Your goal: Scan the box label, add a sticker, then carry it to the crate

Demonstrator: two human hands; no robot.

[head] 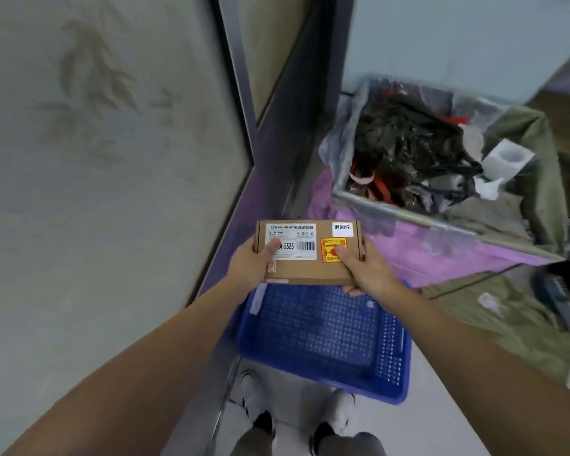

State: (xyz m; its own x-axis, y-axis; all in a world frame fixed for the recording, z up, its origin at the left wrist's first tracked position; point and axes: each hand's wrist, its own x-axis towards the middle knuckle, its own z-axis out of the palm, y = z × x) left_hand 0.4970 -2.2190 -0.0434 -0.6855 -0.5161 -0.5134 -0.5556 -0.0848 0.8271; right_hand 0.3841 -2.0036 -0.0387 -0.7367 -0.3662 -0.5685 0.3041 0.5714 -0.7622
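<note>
Two bare forearms are stretched forward above the person's own feet in pale shoes [343,416], which stand on the grey floor [441,422] at the crate's near edge. Below and ahead of the arms, a blue perforated plastic crate [323,337] is set on the floor beside a dark metal door frame [241,103]; its bottom appears bare, so open room is left for a straight lowering.

Just past the crate's far edge, a flat brown cardboard box [310,253] is held level in the air by both hands. The left hand [249,266] is clamped on the box's left end, thumb pressed flat on the white printed barcode label [292,241]. The right hand [367,273] is closed on the near right corner, thumb laid on an orange and yellow sticker [333,250], fingers curled underneath. A small white sticker with dark characters [342,228] is seen at the far right corner. The two-sided hold is judged to keep the labelled face upward and the box steady.

Further off, a bin lined with clear plastic [441,153], full of dark rubbish, crowds the right side, so little clearance is left there.
</note>
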